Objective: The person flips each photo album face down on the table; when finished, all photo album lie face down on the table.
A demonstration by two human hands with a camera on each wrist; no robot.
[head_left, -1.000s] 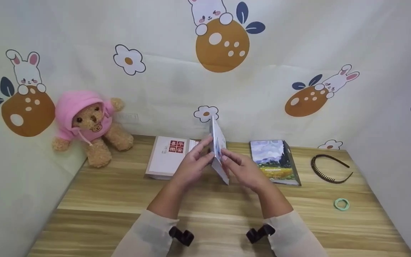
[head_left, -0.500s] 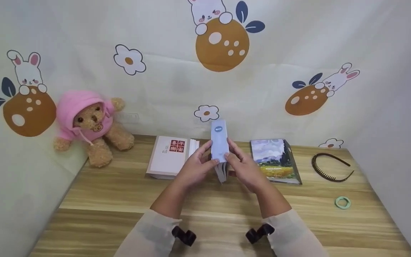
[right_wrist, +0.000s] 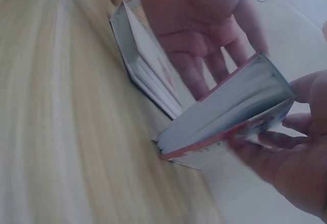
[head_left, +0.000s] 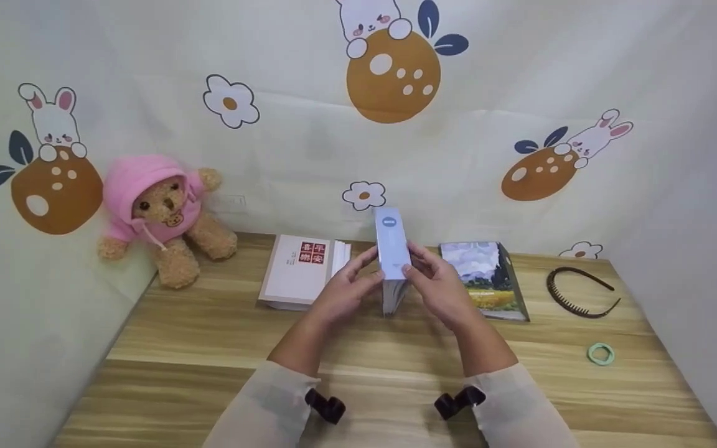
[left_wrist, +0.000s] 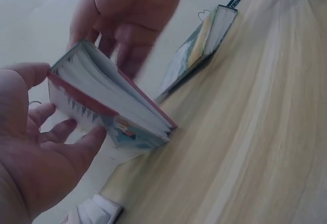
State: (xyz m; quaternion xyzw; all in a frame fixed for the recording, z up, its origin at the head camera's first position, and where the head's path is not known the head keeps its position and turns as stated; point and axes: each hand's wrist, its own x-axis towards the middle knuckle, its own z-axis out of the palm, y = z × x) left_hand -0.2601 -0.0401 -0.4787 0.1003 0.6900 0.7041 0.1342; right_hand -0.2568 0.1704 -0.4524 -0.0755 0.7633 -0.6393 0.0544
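Between both hands a thick book with a light blue spine (head_left: pixel 392 246) stands on the table, spine up, its lower page edges fanned a little apart. From the left side my left hand (head_left: pixel 343 292) grips one cover, thumb near the spine's lower end. My right hand (head_left: pixel 440 291) holds the opposite cover in the same way. The left wrist view shows the book's white pages (left_wrist: pixel 110 93) and red-edged covers, with the left fingers (left_wrist: pixel 84 152) against the illustrated cover. In the right wrist view the right hand (right_wrist: pixel 291 157) touches the other patterned cover.
A white book (head_left: pixel 293 274) with red squares lies left of the hands. On the right lies a landscape-covered book (head_left: pixel 483 280). Farther right are a dark toothed headband (head_left: pixel 561 298) and a green ring (head_left: pixel 600 354). A pink-hooded teddy bear (head_left: pixel 162 205) sits back left.
The book has turned from showing its side at an angle to showing its blue spine toward the head camera. Both hands keep hold of it. The head view has shifted slightly.
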